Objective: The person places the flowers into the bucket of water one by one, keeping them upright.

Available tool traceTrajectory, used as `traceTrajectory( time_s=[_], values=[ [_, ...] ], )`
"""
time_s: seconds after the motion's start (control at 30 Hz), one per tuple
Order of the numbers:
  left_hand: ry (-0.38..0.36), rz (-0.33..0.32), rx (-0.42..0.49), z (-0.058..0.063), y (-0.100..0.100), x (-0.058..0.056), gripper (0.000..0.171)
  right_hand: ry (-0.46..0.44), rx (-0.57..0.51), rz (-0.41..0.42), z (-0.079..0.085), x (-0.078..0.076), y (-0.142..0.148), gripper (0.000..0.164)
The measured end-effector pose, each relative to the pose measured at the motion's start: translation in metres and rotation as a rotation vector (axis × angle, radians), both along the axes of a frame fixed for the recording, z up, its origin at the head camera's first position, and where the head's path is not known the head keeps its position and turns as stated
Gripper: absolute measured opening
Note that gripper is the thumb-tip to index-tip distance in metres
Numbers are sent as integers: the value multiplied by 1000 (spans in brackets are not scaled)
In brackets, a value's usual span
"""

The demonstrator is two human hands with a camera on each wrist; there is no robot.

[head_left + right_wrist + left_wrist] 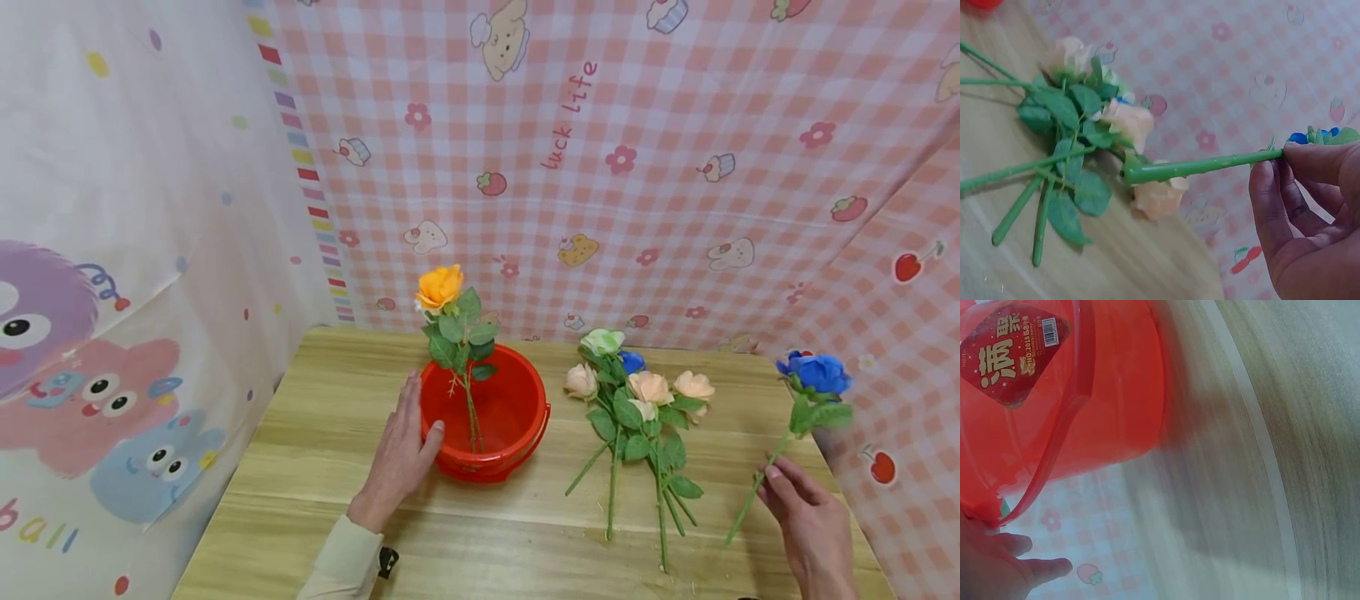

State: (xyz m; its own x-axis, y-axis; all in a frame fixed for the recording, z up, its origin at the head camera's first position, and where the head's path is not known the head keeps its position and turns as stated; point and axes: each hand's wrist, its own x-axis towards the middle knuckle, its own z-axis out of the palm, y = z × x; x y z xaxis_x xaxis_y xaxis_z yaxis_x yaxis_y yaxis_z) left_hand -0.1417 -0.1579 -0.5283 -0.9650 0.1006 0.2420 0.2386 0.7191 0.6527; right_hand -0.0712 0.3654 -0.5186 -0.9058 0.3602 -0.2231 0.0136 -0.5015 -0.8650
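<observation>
Left of the gripping right hand [816,518], a flower pile [628,410] is lying on the table [315,442]. Farther left, a bucket [517,417] is standing beside the left hand [401,460], one flower [453,327] extending upward from inside.

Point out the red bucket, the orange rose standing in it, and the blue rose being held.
Red bucket [519,396]: head view, on its inner wall.
Orange rose [440,287]: head view, on its bloom.
Held blue rose [821,372]: head view, on its bloom.
</observation>
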Motion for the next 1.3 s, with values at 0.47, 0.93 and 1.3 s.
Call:
traceTrajectory(
  time_s=[0.47,0.93,1.3],
  values=[
    [-13,13,-4,-3,0,1,73,75,199,-27,39,-12,-40,28],
    [6,10,-21,-1,0,0,73,110,255,-74,60,-23,-78,28],
    [10,6,-16,-2,-1,0,73,173,346,-20,69,-33,-108,24]
  ],
)
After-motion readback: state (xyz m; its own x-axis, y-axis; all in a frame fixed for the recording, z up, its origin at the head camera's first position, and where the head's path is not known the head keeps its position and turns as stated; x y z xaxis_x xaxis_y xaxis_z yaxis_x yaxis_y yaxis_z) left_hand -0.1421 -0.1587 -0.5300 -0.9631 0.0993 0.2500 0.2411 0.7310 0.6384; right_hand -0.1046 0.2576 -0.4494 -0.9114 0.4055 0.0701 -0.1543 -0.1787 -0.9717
